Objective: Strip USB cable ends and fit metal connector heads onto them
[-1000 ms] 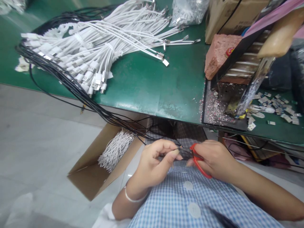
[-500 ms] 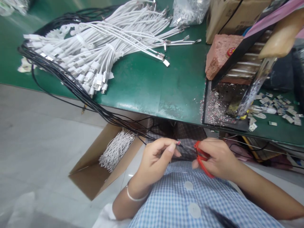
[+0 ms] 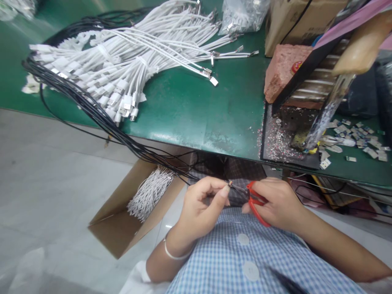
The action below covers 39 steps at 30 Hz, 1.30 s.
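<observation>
By chkd cloth (image 3: 220, 249): thin wire (image 3: 230, 184) nr red-looped plastic-handled scissors (image 3: 255, 201).

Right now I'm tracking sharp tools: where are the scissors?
The red-handled scissors are right of centre in the head view, in the right hand, near the left hand.

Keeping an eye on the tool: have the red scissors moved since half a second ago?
Yes, slightly: the red scissors have shifted toward the picture's left, nearer the left hand, judged against the black tray.
</observation>
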Each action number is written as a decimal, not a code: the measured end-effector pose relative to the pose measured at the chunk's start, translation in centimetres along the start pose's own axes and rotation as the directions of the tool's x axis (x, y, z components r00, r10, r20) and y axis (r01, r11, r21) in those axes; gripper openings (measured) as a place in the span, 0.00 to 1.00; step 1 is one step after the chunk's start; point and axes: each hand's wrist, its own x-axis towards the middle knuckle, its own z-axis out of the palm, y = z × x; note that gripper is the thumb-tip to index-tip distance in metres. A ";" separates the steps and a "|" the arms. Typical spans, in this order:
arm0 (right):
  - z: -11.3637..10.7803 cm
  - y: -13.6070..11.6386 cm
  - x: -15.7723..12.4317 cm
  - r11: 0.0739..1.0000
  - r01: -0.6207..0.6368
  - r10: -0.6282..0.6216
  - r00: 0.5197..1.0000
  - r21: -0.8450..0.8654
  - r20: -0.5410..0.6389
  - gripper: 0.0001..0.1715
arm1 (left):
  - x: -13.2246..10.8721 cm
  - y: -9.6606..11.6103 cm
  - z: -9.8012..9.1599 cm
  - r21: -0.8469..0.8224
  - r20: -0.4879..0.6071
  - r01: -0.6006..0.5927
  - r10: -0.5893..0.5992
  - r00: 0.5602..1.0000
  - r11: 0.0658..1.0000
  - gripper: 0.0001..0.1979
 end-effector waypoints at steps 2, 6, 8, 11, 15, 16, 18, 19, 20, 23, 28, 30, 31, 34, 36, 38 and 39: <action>0.0 0.0 0.0 1.000 -0.004 0.004 1.000 -0.001 0.001 0.27 | 0.0 0.0 0.0 0.006 0.000 -0.011 0.011 1.000 1.000 0.09; -0.1 -0.1 0.1 1.000 -0.006 0.006 1.000 -0.009 0.005 0.28 | 0.0 0.0 0.0 0.012 0.007 -0.042 0.042 0.999 0.999 0.07; -0.2 -0.2 0.1 1.000 0.004 -0.004 1.000 -0.014 0.000 0.29 | 0.0 0.0 0.0 0.021 0.009 -0.059 0.059 0.998 0.998 0.06; -0.3 -0.2 0.2 1.000 0.004 -0.003 1.000 -0.024 0.009 0.29 | 0.0 -0.2 0.0 0.070 -0.006 -0.098 0.099 0.995 0.993 0.05; -0.3 -0.3 0.2 0.999 0.003 -0.001 1.000 -0.054 0.028 0.30 | 0.1 -0.4 -0.2 0.181 -0.011 -0.183 0.188 0.982 0.966 0.04; -0.3 -0.3 0.3 0.998 0.005 -0.003 0.999 -0.063 0.033 0.30 | 0.1 -0.4 -0.2 0.201 -0.006 -0.198 0.204 0.979 0.959 0.04; -0.3 -0.3 0.3 0.997 0.012 -0.009 0.999 -0.078 0.041 0.30 | 0.1 -0.4 -0.2 0.219 0.003 -0.217 0.222 0.975 0.951 0.04; -0.3 -0.3 0.4 0.996 0.018 -0.014 0.999 -0.084 0.042 0.31 | 0.1 -0.4 -0.2 0.221 0.003 -0.223 0.227 0.974 0.950 0.04; -0.3 -0.2 0.4 0.996 0.026 -0.022 0.999 -0.086 0.042 0.31 | 0.1 -0.4 -0.2 0.218 0.003 -0.225 0.230 0.973 0.950 0.04; -0.4 -0.1 0.6 0.996 0.039 -0.036 0.999 -0.085 0.034 0.32 | 0.0 -0.2 -0.1 0.188 -0.005 -0.224 0.229 0.973 0.956 0.04; -0.5 0.0 0.7 0.997 0.040 -0.037 0.999 -0.072 0.038 0.32 | 0.0 -0.2 -0.2 0.099 0.016 -0.171 0.171 0.985 0.980 0.05; -0.5 0.0 0.7 0.997 0.042 -0.039 0.998 -0.065 0.039 0.31 | 0.1 -0.2 -0.3 0.087 0.029 -0.159 0.158 0.987 0.983 0.06; -0.6 0.0 0.7 0.997 0.041 -0.039 0.998 -0.061 0.045 0.31 | 0.2 -0.2 -0.3 0.082 0.033 -0.153 0.150 0.988 0.985 0.07; -0.6 0.0 0.6 0.998 0.037 -0.034 0.997 -0.048 0.069 0.30 | 0.2 -0.2 -0.3 0.066 0.046 -0.126 0.123 0.991 0.990 0.09; -0.6 0.0 0.6 0.998 0.038 -0.035 0.997 -0.042 0.069 0.30 | 0.1 -0.1 -0.3 0.061 0.053 -0.118 0.115 0.992 0.991 0.09; -0.7 -0.1 0.7 0.998 0.042 -0.039 0.997 -0.042 0.067 0.31 | 0.0 -0.1 -0.2 0.068 0.054 -0.125 0.121 0.991 0.990 0.09; -0.8 -0.1 0.7 0.998 0.043 -0.040 0.997 -0.046 0.070 0.32 | 0.0 -0.1 -0.2 0.074 0.053 -0.134 0.130 0.990 0.988 0.09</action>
